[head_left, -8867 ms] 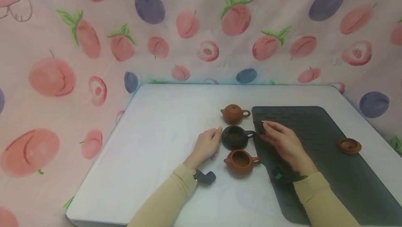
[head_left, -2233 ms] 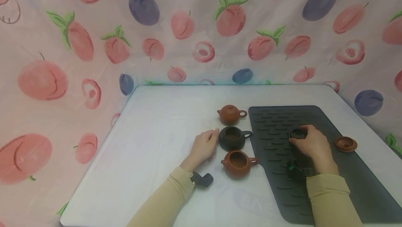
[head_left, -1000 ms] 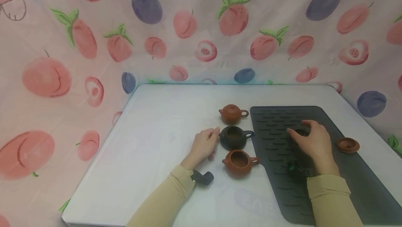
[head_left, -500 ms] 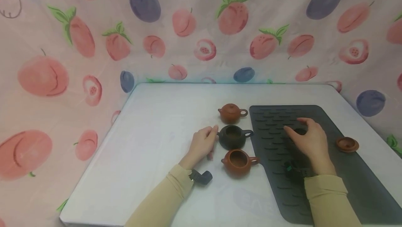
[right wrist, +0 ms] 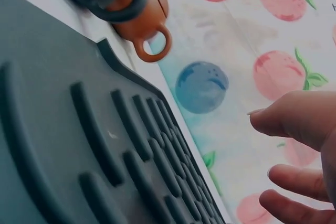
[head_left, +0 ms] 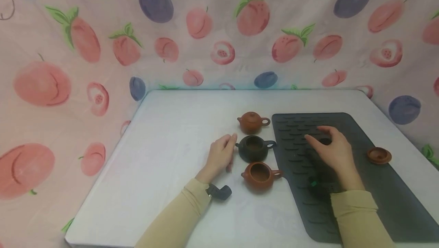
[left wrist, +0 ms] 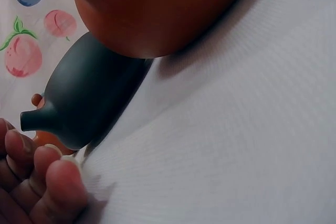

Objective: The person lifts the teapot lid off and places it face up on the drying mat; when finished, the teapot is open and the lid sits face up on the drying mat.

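White tabletop (head_left: 164,152) is lying under my left hand (head_left: 219,157), which I am resting there with the fingers loosely curled and holding nothing; the fingertips (left wrist: 55,174) are sitting just beside the spout of the dark teapot (head_left: 254,148), close enough to steady it, though I cannot tell whether they are actually touching it. The dark teapot is standing open in the middle of a row of three along the mat's left edge. Behind it, the small brown teapot (head_left: 252,122) is wearing its lid. In front, the larger brown teapot (head_left: 260,174) is standing open too, its handle turned toward the mat.

Further right, the dark ribbed mat (head_left: 374,194) is serving as a place for the lids. I am hovering my right hand (head_left: 330,149) over its far part with the fingers spread and relaxed, gripping nothing. A small dark lid (head_left: 326,141) is peeking out under the palm, lying on the mat apart from its pot. Near the mat's right edge, the brown lid (head_left: 378,155) is lying upturned, well apart from my hand.
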`<action>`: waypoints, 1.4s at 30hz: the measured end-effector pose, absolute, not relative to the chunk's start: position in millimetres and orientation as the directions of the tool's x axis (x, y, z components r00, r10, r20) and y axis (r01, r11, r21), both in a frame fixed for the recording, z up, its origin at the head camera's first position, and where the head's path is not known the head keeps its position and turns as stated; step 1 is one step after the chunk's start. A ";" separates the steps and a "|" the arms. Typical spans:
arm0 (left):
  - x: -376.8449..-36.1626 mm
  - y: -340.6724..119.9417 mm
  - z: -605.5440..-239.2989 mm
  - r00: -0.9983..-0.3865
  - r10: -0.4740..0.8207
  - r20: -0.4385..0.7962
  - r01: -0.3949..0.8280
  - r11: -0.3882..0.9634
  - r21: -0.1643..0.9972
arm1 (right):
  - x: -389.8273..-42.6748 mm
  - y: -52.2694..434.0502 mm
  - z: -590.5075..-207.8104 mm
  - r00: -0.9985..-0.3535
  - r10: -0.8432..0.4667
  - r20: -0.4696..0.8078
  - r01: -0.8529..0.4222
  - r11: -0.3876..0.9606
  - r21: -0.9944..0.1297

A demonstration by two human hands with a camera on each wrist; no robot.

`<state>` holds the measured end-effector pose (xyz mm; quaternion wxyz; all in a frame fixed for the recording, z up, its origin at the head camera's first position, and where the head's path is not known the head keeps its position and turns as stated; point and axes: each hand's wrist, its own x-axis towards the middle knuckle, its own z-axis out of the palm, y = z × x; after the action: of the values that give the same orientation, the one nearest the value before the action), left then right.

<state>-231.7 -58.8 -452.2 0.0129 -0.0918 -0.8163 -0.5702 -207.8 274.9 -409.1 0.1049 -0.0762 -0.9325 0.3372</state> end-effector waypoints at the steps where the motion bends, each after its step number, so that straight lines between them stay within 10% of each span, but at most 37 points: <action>1: -231.6 -59.2 -452.3 -0.983 0.135 0.123 0.162 0.334 0.929 | -207.9 273.0 -409.4 -0.968 0.205 0.146 0.064 0.761 -0.645; 42: -230.7 -59.4 -452.1 -0.983 0.160 0.093 0.144 0.347 0.927 | -203.5 258.3 -406.9 -0.944 0.173 0.279 -0.043 0.776 -0.629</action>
<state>-230.7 -59.4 -452.1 -0.0069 -0.0924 -0.8208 -0.5637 -203.5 258.3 -406.9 0.1630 -0.0350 -0.9282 0.3325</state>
